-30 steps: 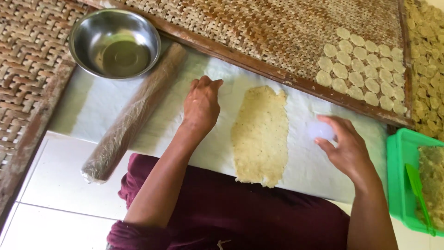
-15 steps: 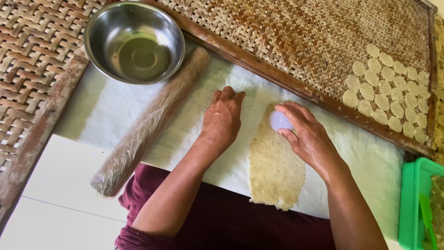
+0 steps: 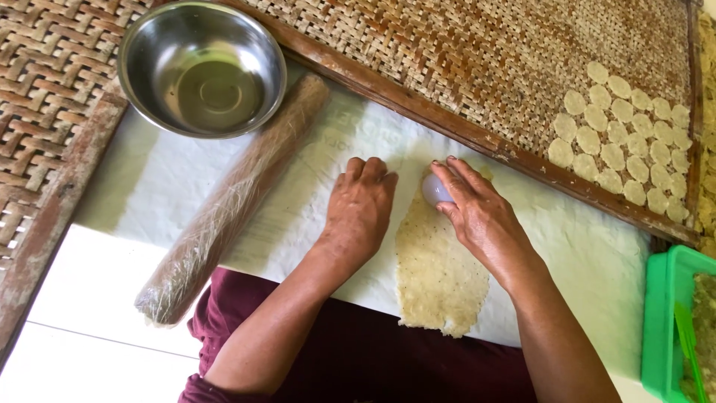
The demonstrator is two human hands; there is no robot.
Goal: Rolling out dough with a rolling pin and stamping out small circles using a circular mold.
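A thin, pale, speckled sheet of dough (image 3: 440, 272) lies on a white plastic sheet (image 3: 589, 254) in front of me. My right hand (image 3: 477, 213) grips a small round translucent cutter (image 3: 435, 189) and presses it on the dough's far end. My left hand (image 3: 360, 209) rests flat, palm down, on the plastic just left of the dough, fingers together. A long rolling pin wrapped in plastic film (image 3: 231, 201) lies diagonally to the left of that hand.
A steel bowl (image 3: 201, 69) sits at the far left. Behind the sheet a woven bamboo tray (image 3: 447, 60) carries several cut dough rounds (image 3: 623, 153) at its right end. A green plastic container (image 3: 667, 321) stands at the right edge.
My right hand came in from the right side of the sheet with the cutter and set it on the dough's far end. My left hand stayed flat beside the dough.
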